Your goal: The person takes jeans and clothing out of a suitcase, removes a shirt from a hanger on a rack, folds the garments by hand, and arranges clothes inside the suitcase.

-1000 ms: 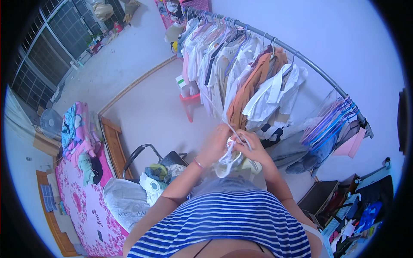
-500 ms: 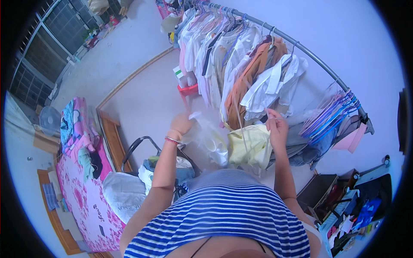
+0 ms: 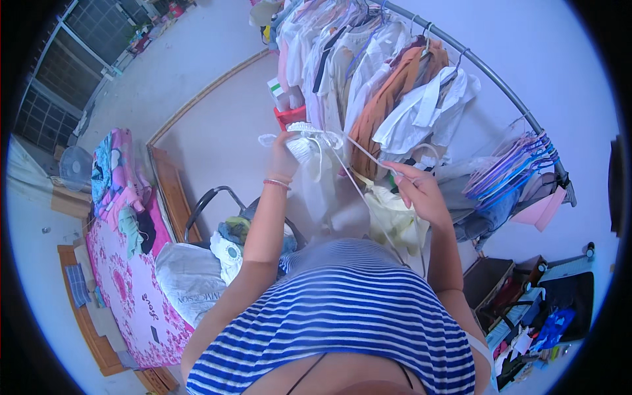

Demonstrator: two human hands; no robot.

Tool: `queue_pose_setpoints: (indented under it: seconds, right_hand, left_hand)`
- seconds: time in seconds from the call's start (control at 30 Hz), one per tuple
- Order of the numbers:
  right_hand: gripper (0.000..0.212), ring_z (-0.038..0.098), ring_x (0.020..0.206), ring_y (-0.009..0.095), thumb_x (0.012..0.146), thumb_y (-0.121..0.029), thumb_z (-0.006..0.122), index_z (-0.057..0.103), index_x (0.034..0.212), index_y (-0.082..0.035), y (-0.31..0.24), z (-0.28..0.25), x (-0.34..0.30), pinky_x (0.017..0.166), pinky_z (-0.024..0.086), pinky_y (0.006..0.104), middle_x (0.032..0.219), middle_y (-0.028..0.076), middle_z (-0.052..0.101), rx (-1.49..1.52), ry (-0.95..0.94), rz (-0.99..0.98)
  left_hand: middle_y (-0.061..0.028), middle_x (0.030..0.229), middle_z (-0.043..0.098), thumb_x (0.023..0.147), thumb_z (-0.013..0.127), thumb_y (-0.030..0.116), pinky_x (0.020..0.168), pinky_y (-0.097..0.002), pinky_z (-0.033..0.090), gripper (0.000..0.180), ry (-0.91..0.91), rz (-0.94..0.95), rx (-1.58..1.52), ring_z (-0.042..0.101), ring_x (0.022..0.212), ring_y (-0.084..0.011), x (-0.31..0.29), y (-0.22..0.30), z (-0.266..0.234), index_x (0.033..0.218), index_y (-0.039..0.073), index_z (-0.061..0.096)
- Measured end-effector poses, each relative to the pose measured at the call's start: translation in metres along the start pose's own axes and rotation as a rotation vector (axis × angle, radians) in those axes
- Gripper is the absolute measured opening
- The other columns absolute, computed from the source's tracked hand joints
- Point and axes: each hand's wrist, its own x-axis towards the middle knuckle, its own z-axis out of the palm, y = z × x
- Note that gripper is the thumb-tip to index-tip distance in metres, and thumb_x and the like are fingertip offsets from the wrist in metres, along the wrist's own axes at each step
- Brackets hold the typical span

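Raised white garment [image 3: 315, 155] higher toward rack [image 3: 500, 85] since earlier frame. Left hand [image 3: 283, 155] closed on bunched top; right hand [image 3: 418, 191] pinched strap taut. Mid-untangling, seemingly; next needed strap freed, spare hanger [image 3: 507, 174] fetched.

Pale walls, clothes rail [image 3: 500, 82], pink bed [image 3: 125, 289]

White-and-green carton [image 3: 279, 94] in red crate [image 3: 288, 116], beneath hanging clothes.
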Motion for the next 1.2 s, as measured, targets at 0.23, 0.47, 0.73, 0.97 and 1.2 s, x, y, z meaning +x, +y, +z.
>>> queue_pose_setpoints:
  seconds: [0.23, 0.47, 0.73, 0.97, 1.2]
  right_hand:
    - [0.028, 0.032, 0.041, 0.001, 0.081, -0.010, 0.042, 0.048, 0.108, -0.009, -0.008, 0.027, 0.009, 0.039, 0.026, 0.0172, 0.049, -0.006, 0.035, -0.208, 0.015, -0.129]
    - [0.029, 0.036, 0.041, 0.008, 0.078, -0.014, 0.045, 0.048, 0.106, -0.007, 0.061, 0.016, 0.023, 0.041, 0.031, 0.0244, 0.050, 0.005, 0.046, -0.440, -0.054, -0.270]
    - [0.026, 0.051, 0.050, 0.025, 0.076, -0.015, 0.044, 0.053, 0.097, -0.003, 0.033, 0.012, 0.003, 0.049, 0.038, 0.0329, 0.054, 0.015, 0.051, -0.251, 0.260, 0.087]
    - [0.021, 0.050, 0.049, 0.026, 0.075, -0.016, 0.045, 0.055, 0.088, -0.001, 0.002, 0.027, 0.022, 0.048, 0.036, 0.0337, 0.057, 0.014, 0.052, -0.297, 0.180, -0.131]
    - [0.020, 0.053, 0.054, 0.029, 0.076, -0.018, 0.045, 0.056, 0.076, -0.001, 0.054, 0.046, 0.079, 0.050, 0.037, 0.0349, 0.057, 0.016, 0.052, -0.603, 0.380, -0.188]
  left_hand:
    - [-0.0114, 0.097, 0.051, 0.068, 0.045, 0.008, 0.079, -0.0330, 0.040, 0.035, -0.096, 0.484, 0.894, 0.051, 0.088, -0.0222, 0.032, -0.015, -0.063, 0.102, -0.002, 0.043]
    - [-0.0095, 0.096, 0.051, 0.065, 0.044, 0.001, 0.079, -0.0313, 0.040, 0.037, -0.083, 0.092, 0.263, 0.050, 0.088, -0.0197, -0.015, 0.007, 0.018, 0.102, -0.002, 0.043]
    - [-0.0087, 0.078, 0.055, 0.077, 0.048, 0.031, 0.063, -0.0281, 0.042, 0.036, 0.470, 0.521, 1.125, 0.053, 0.072, -0.0156, -0.010, -0.013, 0.019, 0.091, -0.003, 0.049]
    - [-0.0212, 0.066, 0.053, 0.076, 0.045, 0.036, 0.054, -0.0397, 0.039, 0.038, 0.517, 0.596, 1.608, 0.051, 0.064, -0.0367, -0.010, -0.040, 0.052, 0.075, -0.001, 0.046]
    - [-0.0221, 0.070, 0.052, 0.077, 0.045, 0.037, 0.058, -0.0408, 0.039, 0.040, 0.362, 0.466, 1.709, 0.051, 0.068, -0.0369, -0.020, -0.042, 0.079, 0.085, -0.002, 0.045]
